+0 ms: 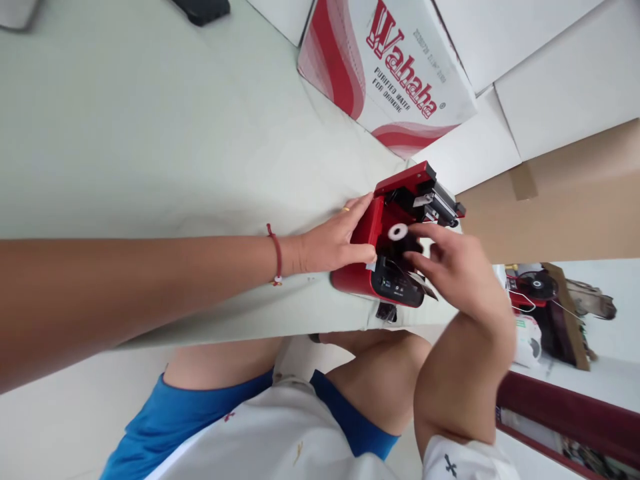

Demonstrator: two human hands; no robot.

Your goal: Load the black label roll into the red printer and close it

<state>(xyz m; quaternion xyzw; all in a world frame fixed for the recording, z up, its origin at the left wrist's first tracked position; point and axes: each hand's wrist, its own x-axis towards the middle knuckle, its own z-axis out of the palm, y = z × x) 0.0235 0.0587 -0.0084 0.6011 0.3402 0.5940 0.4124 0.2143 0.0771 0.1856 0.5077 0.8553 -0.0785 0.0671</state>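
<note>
The left hand (337, 241) lies spread on the near side of a red machine (353, 279), its thumb and fingers apart along the edge of the machine's opening. The right hand (455, 263) is on the opposite side, its thumb and index finger closed around a dark roll with a white ring-shaped end (398, 232). The roll is between the two hands, at the machine's opening; whether it touches the inside cannot be told. The hands are apart from each other.

Just beyond the fingertips of both hands, the machine's lid (405, 177) stands raised. A black panel (397, 285) with small markings sits between the left thumb and the wearer's body. A small black object (386, 312), too unclear to name, is at the table edge, nearer the body than either hand.

Past the left hand, a box with red lettering (385, 73) stands on the pale green table (175, 133). To the right of the right hand is brown cardboard (555, 207). The left wrist wears a red bracelet (278, 257).
</note>
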